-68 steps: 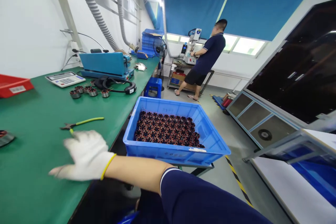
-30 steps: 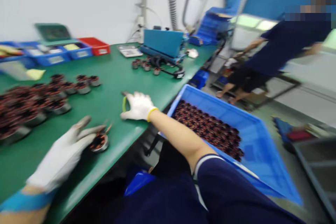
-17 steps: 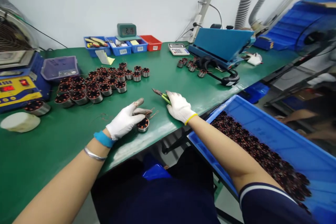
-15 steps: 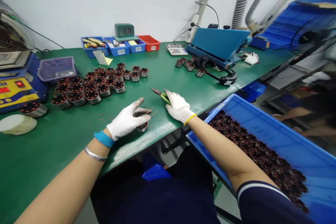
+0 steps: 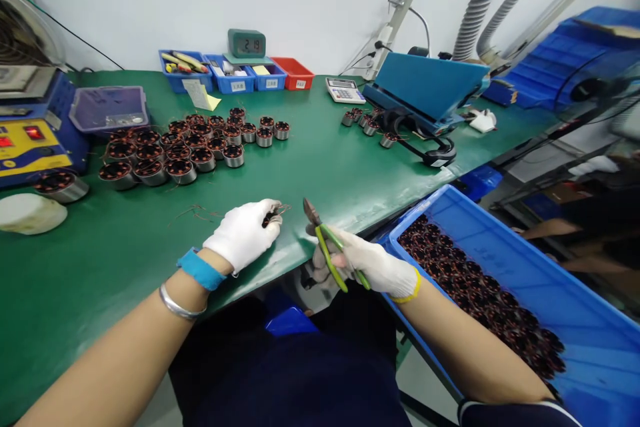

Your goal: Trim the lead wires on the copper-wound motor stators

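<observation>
My left hand, in a white glove, is wrapped round a small wound motor coil at the table's front edge; thin copper wires stick out beyond its fingers. In my gloved right hand lie green-handled cutters, palm turned up, with the dark jaws pointing up and away and the handles spread. Loose copper wires lie on the green table left of my left hand. Behind them stand several rows of coils in metal rings.
A blue crate full of coils is at the right. Small blue bins, a red bin, a clock and a calculator line the back. A headset lies near more coils. Another person's arm shows at far right.
My left hand has closed round the coil. My right hand has moved nearer to me and turned palm up, showing the whole of the cutters. The view has shifted slightly.
</observation>
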Demonstrator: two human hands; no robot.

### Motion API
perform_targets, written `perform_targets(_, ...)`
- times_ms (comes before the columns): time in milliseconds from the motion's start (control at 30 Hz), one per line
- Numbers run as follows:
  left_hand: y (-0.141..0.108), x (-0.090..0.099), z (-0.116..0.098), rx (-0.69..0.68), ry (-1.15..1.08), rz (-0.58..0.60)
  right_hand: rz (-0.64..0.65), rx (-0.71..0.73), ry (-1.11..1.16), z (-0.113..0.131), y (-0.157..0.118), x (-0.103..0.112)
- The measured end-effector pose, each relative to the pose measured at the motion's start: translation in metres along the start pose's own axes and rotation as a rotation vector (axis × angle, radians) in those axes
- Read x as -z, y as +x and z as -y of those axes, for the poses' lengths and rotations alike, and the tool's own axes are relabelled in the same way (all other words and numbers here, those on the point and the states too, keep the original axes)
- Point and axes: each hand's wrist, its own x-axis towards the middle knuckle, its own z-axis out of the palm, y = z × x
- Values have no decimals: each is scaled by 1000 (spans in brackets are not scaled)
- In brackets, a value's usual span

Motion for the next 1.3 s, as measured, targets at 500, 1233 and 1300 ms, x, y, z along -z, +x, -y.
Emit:
perform_targets(500, 3, -7, 2, -24, 70, -2, 95, -205, -300, 22, 9, -6)
perform_targets(1233, 4, -8, 1, -47, 94, 1, 64, -213, -568, 36, 16, -3)
perform_targets(1300, 4, -9, 2, -46, 104, -7, 53, -203, -562, 34, 17, -2)
